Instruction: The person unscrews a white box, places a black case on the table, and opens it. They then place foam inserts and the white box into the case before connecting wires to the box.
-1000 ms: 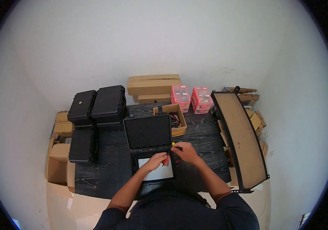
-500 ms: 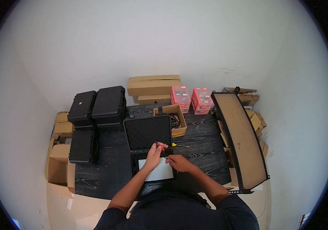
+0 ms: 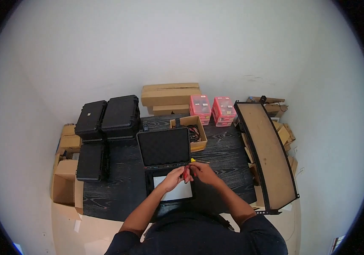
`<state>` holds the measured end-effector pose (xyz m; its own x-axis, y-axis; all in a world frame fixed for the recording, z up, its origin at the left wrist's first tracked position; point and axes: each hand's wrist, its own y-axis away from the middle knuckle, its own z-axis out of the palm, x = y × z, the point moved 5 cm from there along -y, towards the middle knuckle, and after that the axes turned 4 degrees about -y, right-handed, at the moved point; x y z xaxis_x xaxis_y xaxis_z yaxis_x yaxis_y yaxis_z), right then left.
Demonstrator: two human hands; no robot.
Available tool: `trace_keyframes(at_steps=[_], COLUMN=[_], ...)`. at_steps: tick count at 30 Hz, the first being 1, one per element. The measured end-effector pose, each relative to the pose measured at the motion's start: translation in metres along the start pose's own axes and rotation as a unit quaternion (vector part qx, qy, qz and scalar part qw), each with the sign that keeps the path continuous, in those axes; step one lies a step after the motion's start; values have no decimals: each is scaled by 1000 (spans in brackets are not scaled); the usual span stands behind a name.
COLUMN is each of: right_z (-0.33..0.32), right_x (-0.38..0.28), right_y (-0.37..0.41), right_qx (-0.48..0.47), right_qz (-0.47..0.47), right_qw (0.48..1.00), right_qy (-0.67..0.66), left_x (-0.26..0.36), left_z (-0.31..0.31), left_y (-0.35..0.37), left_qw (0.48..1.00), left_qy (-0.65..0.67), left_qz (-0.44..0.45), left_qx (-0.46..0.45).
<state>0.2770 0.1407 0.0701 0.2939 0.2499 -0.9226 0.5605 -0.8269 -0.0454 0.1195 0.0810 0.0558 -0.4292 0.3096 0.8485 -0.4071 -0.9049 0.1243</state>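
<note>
— Item one: red tool (image 3: 185, 174), small, held above the open case (image 3: 163, 146), near its hinge, mid-table.
— Hands?
— Left hand (image 3: 172, 179) and right hand (image 3: 202, 172), drawn close together, both pinching the red tool at the fingertips. What it bears on is too small to tell.
— Handling note?
— My judgement: work low over the white sheet (image 3: 177, 193) in the case, so a dropped part lands there. Steady grip, wrists braced.
— Surroundings?
— Yellow screwdriver (image 3: 194, 160) just right of the hinge; open carton (image 3: 192, 127) farther off; black table (image 3: 228, 157).
</note>
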Motion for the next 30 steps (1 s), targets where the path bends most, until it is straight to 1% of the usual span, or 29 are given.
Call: trace_keyframes(at_steps=[2,3,4,5,7,8,9,10,11,14,15,16,17,18,21,24,27,29,30], right_z=[17,24,33,38,46,50,49,47,45,26,20,10,5,1,8,23,37,48,53], right_x=[11,8,10,11,-7,-4,-10,-16,-22,-37,-41,-49,-53,-54,-37,-29,-27,-25,-24], right_y=[6,9,13,16,25,27,28,30,30,28,26,24,24,25,26,28,27,25,24], right_qx=[2,3,-36,-63,-118,-106,-113,-119,-125,-7,-19,-31,-44,-26,44,56,33,5,-8], right_qz=[-16,-24,10,32,76,0,-9,-17,-26,-131,-117,-104,-91,-98,-178,-158,-127,-49,-10], right_qw=[1000,1000,999,997,990,993,991,988,984,982,982,982,982,981,974,980,986,999,996], right_qy=[1,1,-20,-10,9,41,69,97,125,136,144,152,161,168,132,105,99,-23,-84], left_x=[4,5,7,9,4,1,3,6,9,-3,-14,-25,-36,-24,-27,-26,-20,-29,-33], left_z=[4,3,1,-1,-19,-27,-27,-28,-28,-24,-27,-29,-29,-14,-21,-21,-15,-23,-28], left_y=[-3,-5,-6,-6,-9,-9,-7,-4,-2,2,3,4,5,11,14,17,26,26,27], left_qw=[996,992,988,982,966,950,932,903,862,833,889,930,957,972,992,996,995,992,990], left_qy=[73,77,82,86,-35,-96,-208,-317,-423,-539,-453,-360,-260,-197,-98,-48,12,60,83], left_qz=[48,69,90,110,146,162,155,146,135,62,-1,-64,-126,-122,-82,-58,-46,-17,-2], left_qx=[34,65,96,127,211,251,252,249,243,105,68,31,-7,28,14,43,91,108,116])
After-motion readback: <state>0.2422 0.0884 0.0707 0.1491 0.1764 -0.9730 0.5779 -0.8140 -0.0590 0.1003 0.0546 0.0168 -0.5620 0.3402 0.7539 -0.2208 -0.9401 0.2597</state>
